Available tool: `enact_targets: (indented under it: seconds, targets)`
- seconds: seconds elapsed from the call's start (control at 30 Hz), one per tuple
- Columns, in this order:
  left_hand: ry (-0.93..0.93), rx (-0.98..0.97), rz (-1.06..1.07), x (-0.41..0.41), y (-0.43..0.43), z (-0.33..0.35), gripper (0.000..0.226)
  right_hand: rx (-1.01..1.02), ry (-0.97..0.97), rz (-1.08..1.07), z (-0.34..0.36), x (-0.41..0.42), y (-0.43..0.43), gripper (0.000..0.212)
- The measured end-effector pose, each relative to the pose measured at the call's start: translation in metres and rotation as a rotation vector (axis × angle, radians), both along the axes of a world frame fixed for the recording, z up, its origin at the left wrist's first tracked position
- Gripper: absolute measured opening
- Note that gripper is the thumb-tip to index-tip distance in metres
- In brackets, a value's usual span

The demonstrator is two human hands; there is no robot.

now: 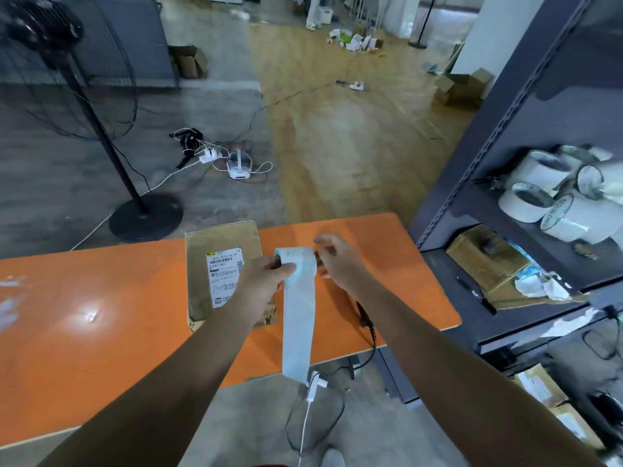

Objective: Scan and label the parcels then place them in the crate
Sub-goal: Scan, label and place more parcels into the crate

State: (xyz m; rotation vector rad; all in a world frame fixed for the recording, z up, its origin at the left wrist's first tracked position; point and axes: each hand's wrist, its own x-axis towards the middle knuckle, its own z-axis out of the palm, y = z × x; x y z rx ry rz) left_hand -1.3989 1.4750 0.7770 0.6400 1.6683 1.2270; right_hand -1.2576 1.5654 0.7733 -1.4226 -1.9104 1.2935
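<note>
A brown cardboard parcel lies flat on the orange table, with a white printed shipping label on its top. Above the table, just right of the parcel, I hold a pale blue label roll; a long strip of it hangs down past the table's front edge. My left hand pinches the roll's left end and the top of the strip. My right hand holds the roll's right end with curled fingers. No crate is in view.
A black handheld device on a cable lies on the table under my right forearm. A grey metal shelf stands at the right with white tape rolls and boxes. A black pedestal fan and a power strip are on the floor beyond.
</note>
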Motion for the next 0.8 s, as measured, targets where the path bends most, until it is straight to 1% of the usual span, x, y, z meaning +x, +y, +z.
enact_targets:
  seconds: [0.07, 0.13, 0.27, 0.43, 0.53, 0.67, 0.8]
  targets:
    - [-0.006, 0.003, 0.006, -0.0021, 0.0000, 0.0001, 0.019, -0.064, 0.050, 0.025, 0.0036, -0.0026, -0.0024, 0.022]
    - [-0.004, 0.004, 0.018, -0.0027, -0.0005, 0.0001, 0.017, -0.063, 0.038, 0.079, 0.0046, -0.0028, -0.0049, 0.023]
    - [0.005, -0.007, 0.023, -0.0051, 0.0015, -0.0003, 0.022, -0.084, 0.069, 0.081, 0.0049, -0.0034, -0.0053, 0.026]
    - [0.136, -0.020, -0.009, -0.0061, 0.0058, 0.0005, 0.027, -0.069, 0.061, 0.090, 0.0081, -0.0045, -0.0040, 0.029]
    - [0.126, -0.003, -0.043, -0.0085, 0.0050, 0.0007, 0.030, -0.131, 0.062, 0.091, 0.0097, -0.0030, -0.0030, 0.032]
    - [0.204, 0.008, -0.139, -0.0066, 0.0005, 0.0029, 0.020, -0.178, 0.063, 0.081, 0.0096, 0.0010, -0.0015, 0.031]
    - [0.252, 0.012, -0.152, -0.0030, -0.0003, 0.0014, 0.023, -0.190, 0.035, 0.064, 0.0084, 0.0029, -0.0002, 0.029]
